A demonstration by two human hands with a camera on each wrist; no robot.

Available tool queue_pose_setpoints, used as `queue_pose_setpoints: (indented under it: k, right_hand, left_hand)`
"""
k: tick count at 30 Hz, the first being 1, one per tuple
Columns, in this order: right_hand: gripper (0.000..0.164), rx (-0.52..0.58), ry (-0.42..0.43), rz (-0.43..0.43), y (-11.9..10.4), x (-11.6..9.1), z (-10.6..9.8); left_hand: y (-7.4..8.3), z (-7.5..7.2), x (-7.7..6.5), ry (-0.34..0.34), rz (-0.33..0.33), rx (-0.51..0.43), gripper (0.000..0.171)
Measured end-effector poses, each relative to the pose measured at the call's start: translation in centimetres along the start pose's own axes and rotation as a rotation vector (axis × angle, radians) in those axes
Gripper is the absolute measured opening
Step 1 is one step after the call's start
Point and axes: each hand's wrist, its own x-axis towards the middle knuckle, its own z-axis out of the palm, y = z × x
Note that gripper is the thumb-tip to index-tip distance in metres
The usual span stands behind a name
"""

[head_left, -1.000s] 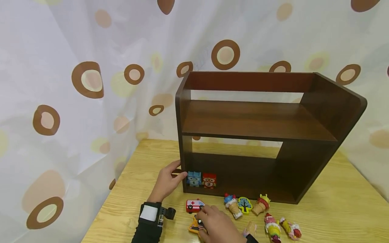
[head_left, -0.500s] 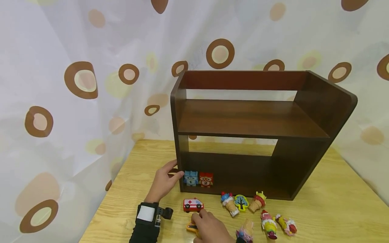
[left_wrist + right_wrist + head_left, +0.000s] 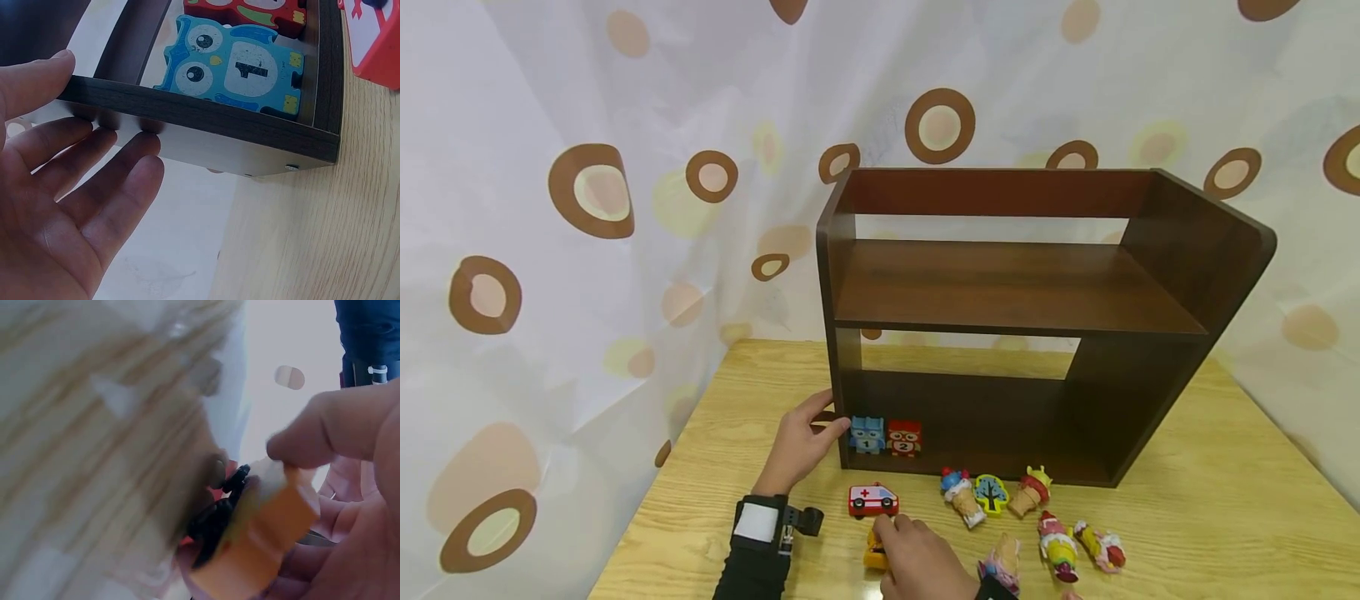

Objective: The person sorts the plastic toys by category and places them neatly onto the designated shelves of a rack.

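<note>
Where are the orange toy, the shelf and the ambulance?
Orange toy (image 3: 257,545), right wrist view: its orange body.
Shelf (image 3: 1015,287), head view: its upper board.
Ambulance (image 3: 872,501), head view: middle of its side.

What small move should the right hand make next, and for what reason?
I would probably move the orange toy toward the lower shelf, beside the red owl: the right hand grips it, the left hand holds the side panel, and bare shelf shows right of that owl.
</note>
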Motion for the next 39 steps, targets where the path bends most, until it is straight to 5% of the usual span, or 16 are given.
queue_pose_setpoints:
  k: [11, 16, 23, 28, 32, 39]
  right_hand:
    - [0.024, 0.012, 0.005, 0.035, 0.5, -0.1, 0.1]
    - [0.019, 0.068, 0.028, -0.027, 0.8, -0.7, -1.2]
    - [0.020, 0.081, 0.274, -0.156, 1.4, -1.5, -3.8]
    - [0.021, 0.078, 0.453, -0.083, 2.3, -1.5, -6.1]
    - [0.023, 0.084, 0.507, 0.000, 3.6, -1.4, -8.1]
    - [0.027, 0.062, 0.578, 0.005, 6.5, -1.2, -9.8]
  left_hand:
    - [0.0, 0.0, 0.1, -0.003, 0.002, 0.008, 0.049]
    - [0.1, 0.1, 0.2, -0.004, -0.002, 0.005, 0.049]
    - [0.1, 0.1, 0.2, 0.000, 0.015, 0.003, 0.049]
    - [0.1, -0.2, 0.4, -0.008, 0.008, 0.003, 0.050]
    - [0.2, -0.3, 0.5, -0.015, 0.008, -0.003, 0.049]
    - [0.0, 0.0, 0.0, -0.017, 0.013, -0.013, 0.049]
